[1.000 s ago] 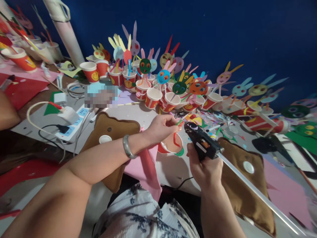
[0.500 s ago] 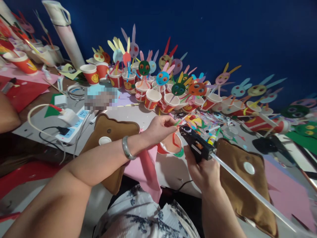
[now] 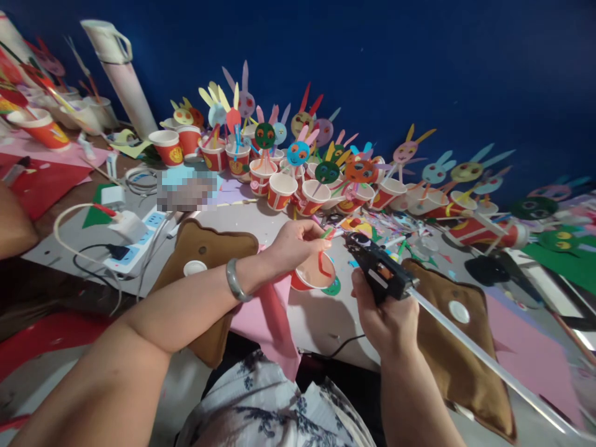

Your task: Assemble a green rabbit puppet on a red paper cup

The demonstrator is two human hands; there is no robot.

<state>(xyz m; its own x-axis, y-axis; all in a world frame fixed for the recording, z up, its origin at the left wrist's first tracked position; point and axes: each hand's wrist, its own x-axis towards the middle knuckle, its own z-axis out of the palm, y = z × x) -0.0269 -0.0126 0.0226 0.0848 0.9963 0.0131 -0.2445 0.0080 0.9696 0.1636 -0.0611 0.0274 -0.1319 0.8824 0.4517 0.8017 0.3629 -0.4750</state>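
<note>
1. Closest to the lens: white clothing with a dark floral pattern (image 3: 274, 410), at the edge of a grey tabletop (image 3: 321, 313).
2. Wrapped in a firm grip by the right hand (image 3: 386, 316): a black glue gun (image 3: 382, 270), with a long clear glue stick (image 3: 503, 369) trailing from its back end.
3. Pinched narrowly between thumb and fingers of the left hand (image 3: 300, 242), above a grey bangle (image 3: 235, 280): a small green-and-red piece (image 3: 328, 234), near the gun's nozzle but apart from it.
4. Just below those fingers, on the tabletop: a red paper cup (image 3: 302, 282) with a bent red strip (image 3: 321, 266) inside, a green paper piece (image 3: 332, 286) beside it.
5. On either side: a brown cushion at left (image 3: 218, 239) and another at right (image 3: 470, 385).
6. Beyond: scattered paper scraps (image 3: 363, 223), then crowded rows of red-and-white cups (image 3: 282, 189) topped with long-eared paper faces (image 3: 298, 153).
7. Farthest back: a deep blue wall (image 3: 419, 62).
</note>
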